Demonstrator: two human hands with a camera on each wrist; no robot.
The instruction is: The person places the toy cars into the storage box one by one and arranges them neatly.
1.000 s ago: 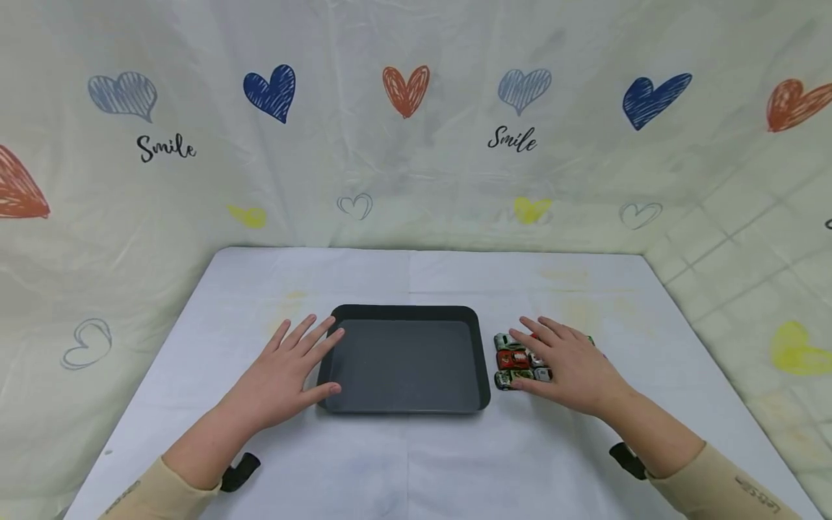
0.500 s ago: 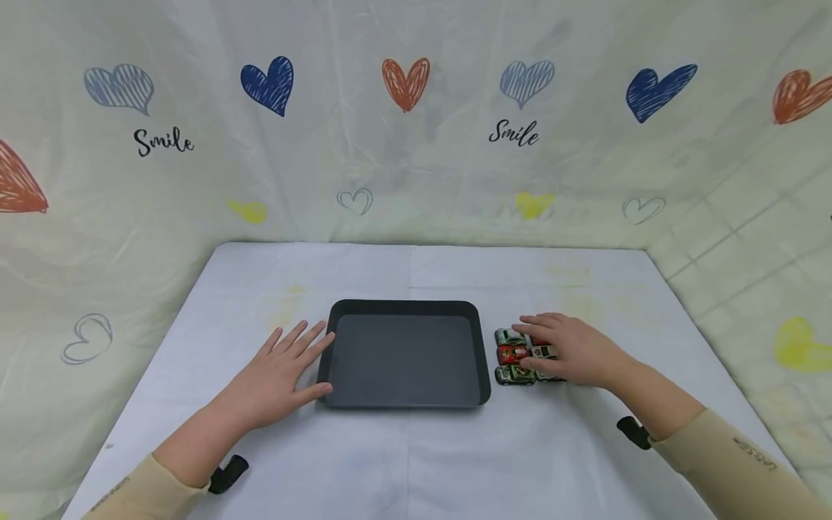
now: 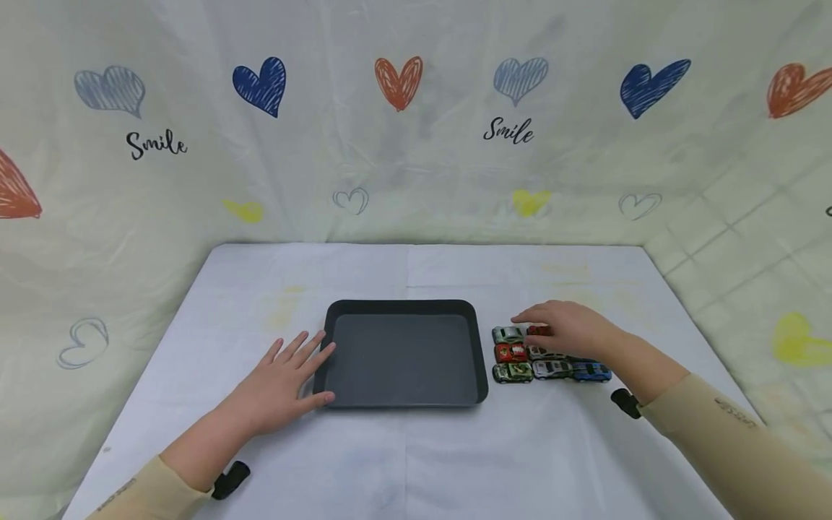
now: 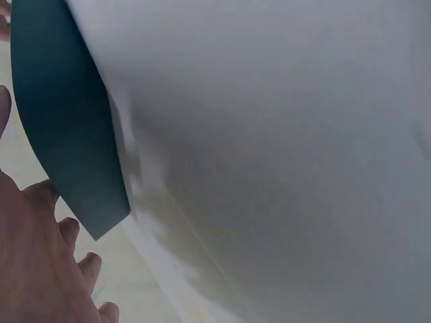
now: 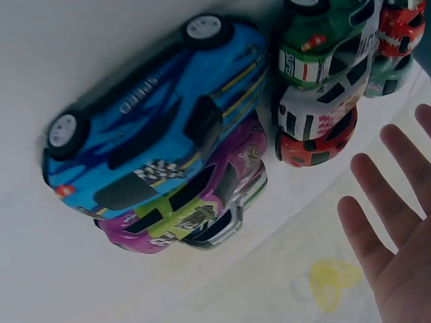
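1. Picture the tray [image 3: 403,361] as a clock, head view, with 12 at the far edge. It's dark grey and lies on the white table [image 3: 403,462].
2. Toy cars [image 3: 552,370] are at 3 o'clock, just beside the tray, parked in three tight rows. Near row, going outward: green, silver, then the blue car [image 3: 591,370].
3. Left hand [image 3: 276,393] is between 8 and 9, fingers straight and spread apart. The tips overlap the tray's rim in the head view; can't tell if they're touching it.
4. Right hand [image 3: 572,328] is at about 3, above the far part of the cars. Its wrist cam shows the fingers apart from each other and clear of the cars. Thumb's out of that shot, so can't tell if it touches one.
5. Same wrist cam: purple car [image 5: 195,192] tucked right alongside the blue one.
6. Backdrop [image 3: 442,152] with hearts and "Smile" at 12.
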